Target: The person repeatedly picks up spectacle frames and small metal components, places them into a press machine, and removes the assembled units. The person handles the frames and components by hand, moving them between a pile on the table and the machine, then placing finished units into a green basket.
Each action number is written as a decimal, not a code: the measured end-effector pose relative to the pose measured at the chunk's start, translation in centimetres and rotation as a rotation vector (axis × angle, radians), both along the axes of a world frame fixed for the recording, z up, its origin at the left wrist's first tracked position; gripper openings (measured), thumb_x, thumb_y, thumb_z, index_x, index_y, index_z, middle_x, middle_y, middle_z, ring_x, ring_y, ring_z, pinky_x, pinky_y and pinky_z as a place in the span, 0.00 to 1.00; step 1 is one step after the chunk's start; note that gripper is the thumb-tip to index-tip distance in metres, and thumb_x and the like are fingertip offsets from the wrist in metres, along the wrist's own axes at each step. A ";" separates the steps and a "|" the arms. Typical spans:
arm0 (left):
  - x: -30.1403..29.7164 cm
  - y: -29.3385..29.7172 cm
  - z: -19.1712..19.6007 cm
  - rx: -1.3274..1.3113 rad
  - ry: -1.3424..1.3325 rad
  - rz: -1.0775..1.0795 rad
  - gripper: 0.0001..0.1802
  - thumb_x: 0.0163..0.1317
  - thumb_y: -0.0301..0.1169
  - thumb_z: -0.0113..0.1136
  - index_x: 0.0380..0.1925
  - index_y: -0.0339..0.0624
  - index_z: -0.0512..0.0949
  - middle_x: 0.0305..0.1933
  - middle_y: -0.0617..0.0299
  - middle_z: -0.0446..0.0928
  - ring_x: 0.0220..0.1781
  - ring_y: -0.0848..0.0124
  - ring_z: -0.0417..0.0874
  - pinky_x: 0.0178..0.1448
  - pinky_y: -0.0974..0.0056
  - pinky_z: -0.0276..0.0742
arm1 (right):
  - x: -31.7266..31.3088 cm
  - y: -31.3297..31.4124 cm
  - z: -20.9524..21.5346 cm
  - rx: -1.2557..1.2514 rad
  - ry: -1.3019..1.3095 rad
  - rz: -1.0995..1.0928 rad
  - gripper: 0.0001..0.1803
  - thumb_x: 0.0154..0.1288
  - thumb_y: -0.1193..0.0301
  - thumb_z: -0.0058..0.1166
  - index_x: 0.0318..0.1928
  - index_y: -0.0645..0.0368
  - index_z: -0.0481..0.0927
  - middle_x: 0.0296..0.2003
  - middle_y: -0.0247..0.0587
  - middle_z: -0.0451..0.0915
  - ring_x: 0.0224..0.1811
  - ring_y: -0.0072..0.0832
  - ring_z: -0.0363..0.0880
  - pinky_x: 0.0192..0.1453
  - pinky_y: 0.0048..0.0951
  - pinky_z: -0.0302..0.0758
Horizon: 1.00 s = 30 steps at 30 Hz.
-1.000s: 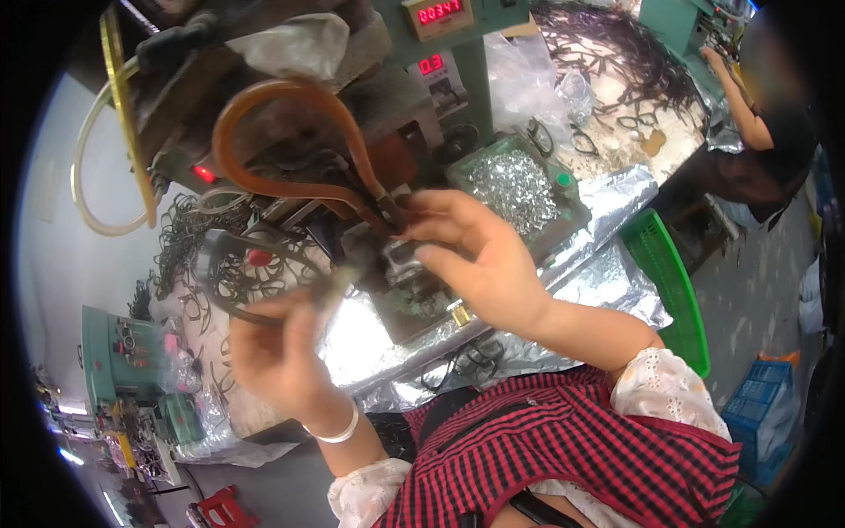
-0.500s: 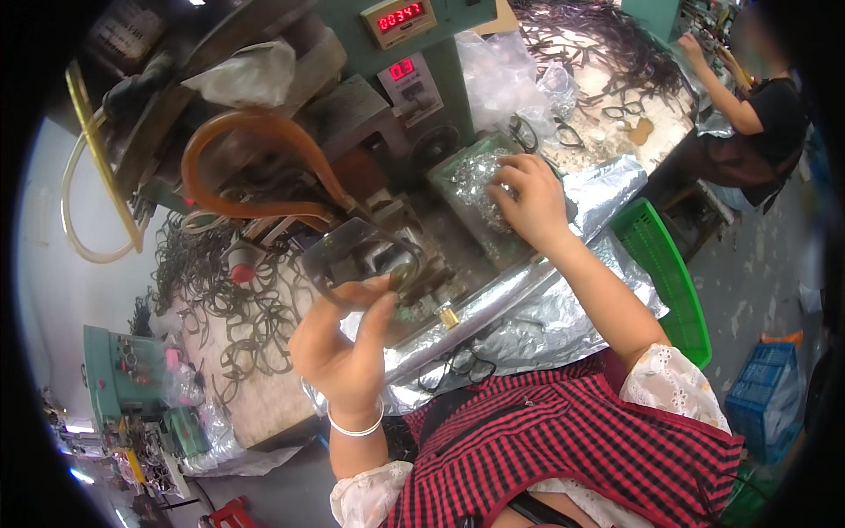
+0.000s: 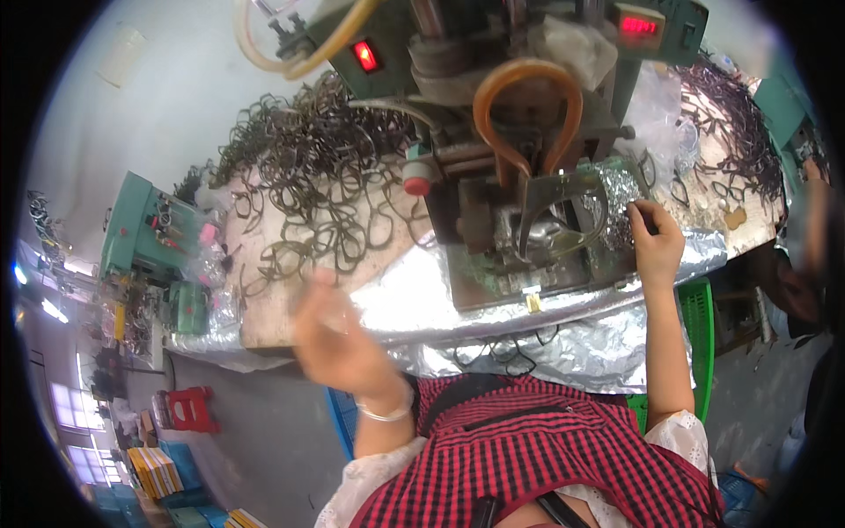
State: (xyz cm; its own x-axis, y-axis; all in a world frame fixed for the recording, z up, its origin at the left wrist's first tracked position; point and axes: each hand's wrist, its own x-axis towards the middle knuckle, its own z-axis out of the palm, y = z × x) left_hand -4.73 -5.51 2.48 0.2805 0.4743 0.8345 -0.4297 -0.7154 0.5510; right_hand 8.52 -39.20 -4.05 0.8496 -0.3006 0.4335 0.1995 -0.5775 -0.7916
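Note:
My left hand (image 3: 339, 339) is smeared by motion at the table's front edge, near loose dark eyeglass frames (image 3: 343, 238); whether it holds anything cannot be told. Thumb and fingertips of my right hand (image 3: 658, 245) are pinched together beside a tray of tiny shiny metal pieces (image 3: 619, 207). Anything between those fingertips is too small to make out. Between my hands stands a press machine (image 3: 480, 216) with a bent orange-brown tube loop (image 3: 482, 110). A dark eyeglass front (image 3: 525, 220) sits at its fixture, with neither hand on it.
Silver foil (image 3: 598, 348) covers the table's front edge, with a few dark frames (image 3: 497, 356) on it. A red knob (image 3: 416, 186) juts from the machine's left side. A green basket (image 3: 697, 330) stands at right, a red stool (image 3: 191, 409) on the floor at left.
My left hand has let go of the eyeglass front and moved left, away from the machine. My right hand has shifted to the tray's near right edge. The view has swung left.

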 end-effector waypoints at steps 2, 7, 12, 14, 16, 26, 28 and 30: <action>1.3 3.6 2.9 -0.015 0.128 0.230 0.10 0.59 0.19 0.61 0.42 0.31 0.77 0.46 0.53 0.81 0.50 0.61 0.81 0.60 0.60 0.73 | -0.1 0.2 0.4 0.044 0.063 0.058 0.10 0.58 0.72 0.63 0.40 0.61 0.84 0.34 0.42 0.84 0.36 0.31 0.82 0.43 0.29 0.76; 9.3 13.7 0.3 0.348 0.603 0.510 0.14 0.58 0.38 0.65 0.37 0.39 0.82 0.41 0.55 0.80 0.47 0.56 0.77 0.53 0.57 0.72 | 0.6 3.0 2.5 -0.037 -0.121 0.159 0.10 0.56 0.76 0.62 0.40 0.60 0.84 0.35 0.42 0.84 0.39 0.34 0.83 0.46 0.32 0.76; 13.7 14.5 -6.7 0.542 1.124 0.823 0.20 0.58 0.46 0.60 0.36 0.39 0.84 0.38 0.53 0.78 0.46 0.53 0.76 0.51 0.52 0.72 | 1.2 0.6 -0.3 -0.072 -0.079 0.089 0.09 0.58 0.76 0.61 0.41 0.59 0.84 0.34 0.42 0.83 0.38 0.33 0.82 0.45 0.32 0.76; 13.3 14.3 -8.6 0.542 1.153 0.798 0.21 0.60 0.47 0.57 0.33 0.39 0.85 0.39 0.52 0.78 0.47 0.52 0.76 0.50 0.50 0.73 | -0.7 -0.9 -1.0 -0.103 -0.092 0.008 0.08 0.59 0.76 0.60 0.40 0.59 0.84 0.34 0.42 0.83 0.37 0.33 0.82 0.45 0.31 0.76; 11.9 14.0 -9.1 0.527 1.122 0.691 0.20 0.64 0.43 0.50 0.32 0.38 0.84 0.41 0.50 0.79 0.47 0.51 0.77 0.49 0.50 0.74 | -3.0 -1.9 -0.3 -0.061 -0.088 -0.021 0.08 0.60 0.77 0.58 0.40 0.60 0.84 0.34 0.41 0.83 0.37 0.31 0.81 0.45 0.28 0.75; 8.3 6.0 -2.3 -0.293 0.410 -0.343 0.03 0.67 0.25 0.57 0.36 0.36 0.75 0.31 0.63 0.78 0.30 0.77 0.78 0.35 0.72 0.74 | -2.5 6.1 8.0 0.083 -0.248 0.520 0.11 0.56 0.79 0.60 0.42 0.63 0.83 0.36 0.40 0.82 0.39 0.27 0.81 0.46 0.26 0.75; 8.7 4.5 -3.0 -0.274 0.405 -0.398 0.03 0.67 0.24 0.56 0.37 0.35 0.74 0.32 0.63 0.79 0.32 0.77 0.79 0.38 0.72 0.75 | -1.1 8.3 6.8 0.459 -0.096 0.545 0.17 0.56 0.79 0.61 0.48 0.65 0.79 0.38 0.40 0.82 0.42 0.25 0.81 0.48 0.25 0.76; 8.1 3.2 -3.3 -0.447 0.345 -0.465 0.03 0.64 0.21 0.58 0.36 0.36 0.74 0.33 0.63 0.79 0.34 0.75 0.80 0.44 0.70 0.76 | -1.3 9.6 6.6 0.614 -0.047 0.602 0.21 0.57 0.78 0.61 0.51 0.68 0.75 0.39 0.42 0.82 0.44 0.24 0.81 0.50 0.25 0.76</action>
State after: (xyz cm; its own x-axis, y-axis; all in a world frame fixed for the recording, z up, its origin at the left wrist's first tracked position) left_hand 3.41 -2.27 -0.78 0.7479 0.5163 0.4173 -0.3839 -0.1764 0.9064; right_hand 7.18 -29.59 2.52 0.9249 0.0022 0.3802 0.3747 0.1650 -0.9124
